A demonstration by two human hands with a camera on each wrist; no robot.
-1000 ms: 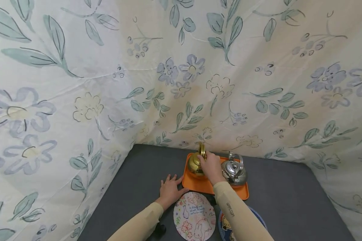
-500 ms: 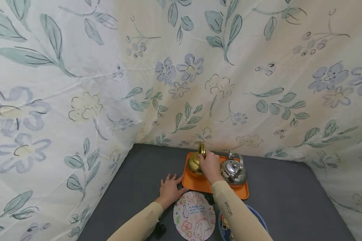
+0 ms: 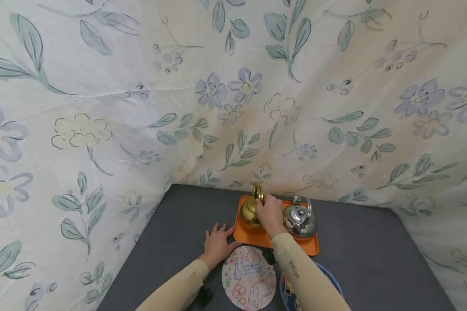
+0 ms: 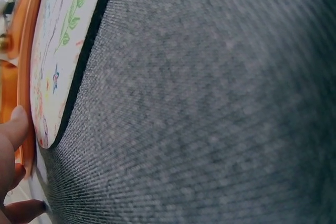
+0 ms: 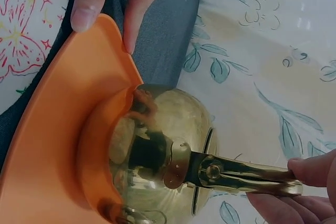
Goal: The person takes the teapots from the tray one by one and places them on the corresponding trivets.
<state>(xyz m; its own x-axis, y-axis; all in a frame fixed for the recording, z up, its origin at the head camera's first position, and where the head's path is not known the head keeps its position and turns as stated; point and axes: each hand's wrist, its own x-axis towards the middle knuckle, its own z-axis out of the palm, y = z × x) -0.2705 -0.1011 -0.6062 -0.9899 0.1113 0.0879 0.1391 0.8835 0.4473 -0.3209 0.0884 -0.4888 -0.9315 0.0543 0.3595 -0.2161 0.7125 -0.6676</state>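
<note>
My right hand (image 3: 271, 214) grips the raised handle of a gold kettle (image 3: 249, 214). In the right wrist view, thumb and fingers pinch the end of that gold handle (image 5: 247, 177). The kettle stands on the left part of an orange tray (image 3: 253, 236). Beside it on the tray is a silver kettle (image 3: 300, 221) with its handle up. My left hand (image 3: 216, 244) lies with spread fingers at the tray's near left corner. The right wrist view shows the left thumb (image 5: 85, 17) on the tray rim and a straight finger along the adjoining side.
In front of the tray lies a round white mat (image 3: 249, 278) with a rabbit and flowers. A blue round mat (image 3: 327, 276) is partly under my right forearm. A small black object (image 3: 205, 295) sits by the left sleeve. Floral cloth (image 3: 218, 129) walls the dark tabletop.
The head view has shifted slightly. Both hands keep their places, the right on the gold kettle's handle and the left at the tray corner.
</note>
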